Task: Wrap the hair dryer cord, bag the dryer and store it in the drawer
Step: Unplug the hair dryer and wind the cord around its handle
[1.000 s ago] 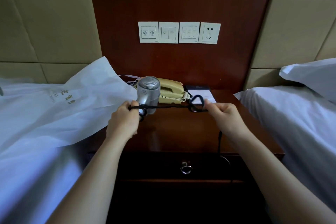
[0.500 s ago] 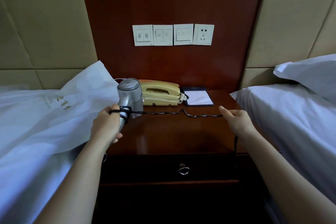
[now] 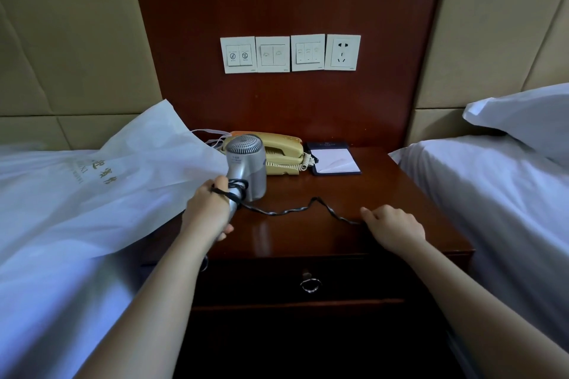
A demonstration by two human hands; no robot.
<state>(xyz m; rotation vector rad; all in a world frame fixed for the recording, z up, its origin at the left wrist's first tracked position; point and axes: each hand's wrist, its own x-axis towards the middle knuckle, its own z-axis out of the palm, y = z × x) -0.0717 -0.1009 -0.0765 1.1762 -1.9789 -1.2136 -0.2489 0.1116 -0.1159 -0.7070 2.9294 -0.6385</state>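
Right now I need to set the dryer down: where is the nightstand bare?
The nightstand is bare between notepad and right bed, and along its front edge below the cord. Phone and notepad crowd the back.

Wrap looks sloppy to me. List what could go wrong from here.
1. The cord runs slack and kinked between the dryer and the right hand; the next turn may go on loose or tangle.
2. One strand crosses the left hand on the handle; more turns could trap its fingers.
3. The dryer is held close in front of the phone; a swing might knock it.
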